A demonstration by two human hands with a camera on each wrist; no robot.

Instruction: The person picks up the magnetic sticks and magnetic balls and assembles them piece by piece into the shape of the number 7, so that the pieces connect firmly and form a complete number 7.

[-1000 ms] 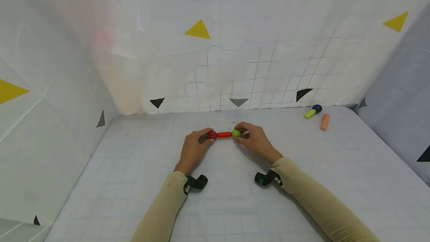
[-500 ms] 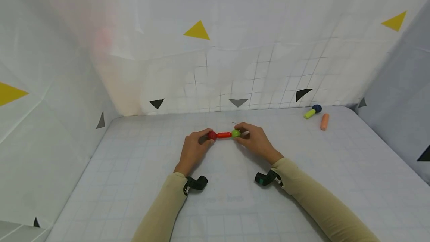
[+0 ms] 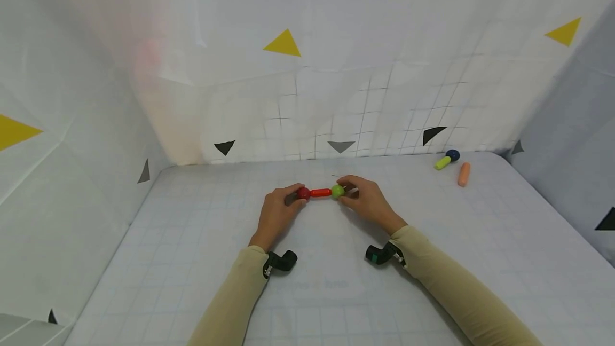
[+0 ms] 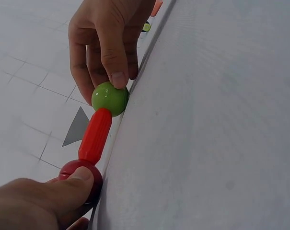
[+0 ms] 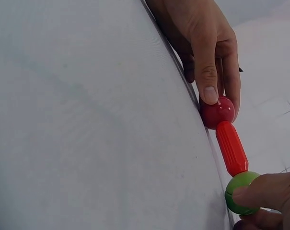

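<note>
My left hand pinches a dark red ball between thumb and fingers. A short red rod runs from that ball to a green ball, and the three stand joined in one straight piece. At the other end, my right hand holds the green ball, its thumb on the near side in the right wrist view. Parts of both balls are covered by fingers. The piece lies level, low over the white table; whether it touches the surface I cannot tell.
At the table's back right lies a yellow-green rod against a dark blue ball. An orange rod is beside them. White sheets with yellow and black triangles hang behind and on both sides.
My right hand has shifted very slightly to the right at the green ball. The left hand and the joined piece look almost still.
</note>
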